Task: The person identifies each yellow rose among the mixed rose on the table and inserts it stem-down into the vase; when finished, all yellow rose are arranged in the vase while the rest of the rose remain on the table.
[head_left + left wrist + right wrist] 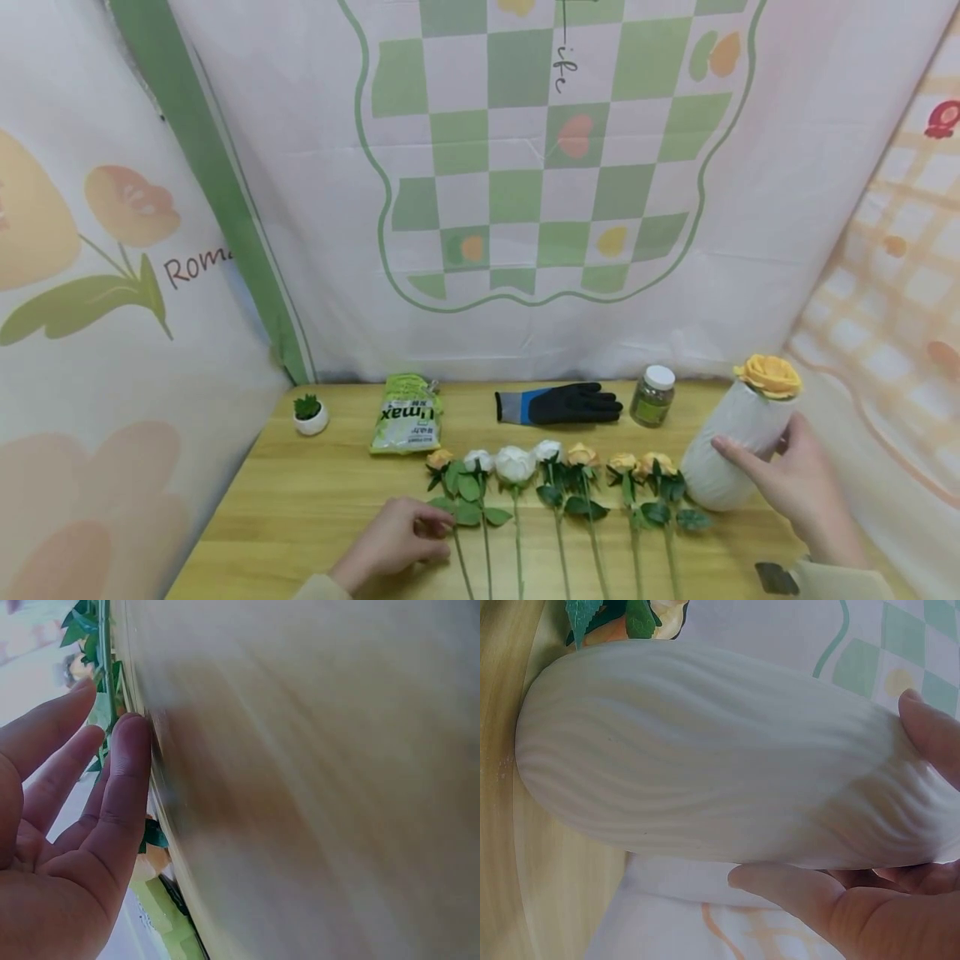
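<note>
My right hand [798, 483] grips a white vase [731, 454] with a wavy ridged surface. The vase leans to the right, its rounded base low by the table. A yellow rose [768, 377] sits in its mouth, the stem hidden inside. In the right wrist view, thumb and fingers [802, 896] hold the vase from opposite sides. My left hand [405, 533] is low over the table beside the leftmost orange rose [439, 458], fingers loosely bent with nothing between them. Several artificial roses lie in a row, among them a large white rose [515, 464].
Along the back stand a small potted plant [310, 415], a green-and-white packet [407, 417], a black and blue glove [570, 404] and a white-lidded jar [653, 396]. A dark object [776, 577] is near my right sleeve. Printed cloth [540, 342] hangs behind the wooden table [255, 517].
</note>
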Motion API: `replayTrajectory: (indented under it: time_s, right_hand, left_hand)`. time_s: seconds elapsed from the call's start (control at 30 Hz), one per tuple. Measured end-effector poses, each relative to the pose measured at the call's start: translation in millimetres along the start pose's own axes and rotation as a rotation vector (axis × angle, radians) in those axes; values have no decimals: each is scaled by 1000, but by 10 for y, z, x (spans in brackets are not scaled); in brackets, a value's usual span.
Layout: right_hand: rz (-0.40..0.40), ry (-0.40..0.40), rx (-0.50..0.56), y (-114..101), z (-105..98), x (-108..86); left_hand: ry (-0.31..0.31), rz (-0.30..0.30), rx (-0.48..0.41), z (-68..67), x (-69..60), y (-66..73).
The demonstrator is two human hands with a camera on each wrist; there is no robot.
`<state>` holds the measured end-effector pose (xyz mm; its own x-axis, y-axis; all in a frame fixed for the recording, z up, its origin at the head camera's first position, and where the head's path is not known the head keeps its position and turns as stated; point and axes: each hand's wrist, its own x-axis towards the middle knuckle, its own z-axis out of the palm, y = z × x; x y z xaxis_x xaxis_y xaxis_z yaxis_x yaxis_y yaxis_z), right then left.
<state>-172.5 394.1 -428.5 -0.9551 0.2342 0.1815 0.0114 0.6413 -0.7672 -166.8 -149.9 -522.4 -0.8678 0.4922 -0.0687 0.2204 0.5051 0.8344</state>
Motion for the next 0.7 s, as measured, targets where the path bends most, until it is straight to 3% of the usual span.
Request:
replayTrajectory:
  time_s: [0.23, 0.53, 0.7]
  right_hand:
    - [6, 1, 3, 16, -1, 8]
    - [6, 4, 4, 6, 4, -1]
    - [12, -5, 2, 4, -7, 6]
  left_hand:
    - [12, 12, 1, 42, 27, 18]
    - [-33, 4, 30, 75, 79, 57]
    - [-6, 1, 52, 92, 76, 79]
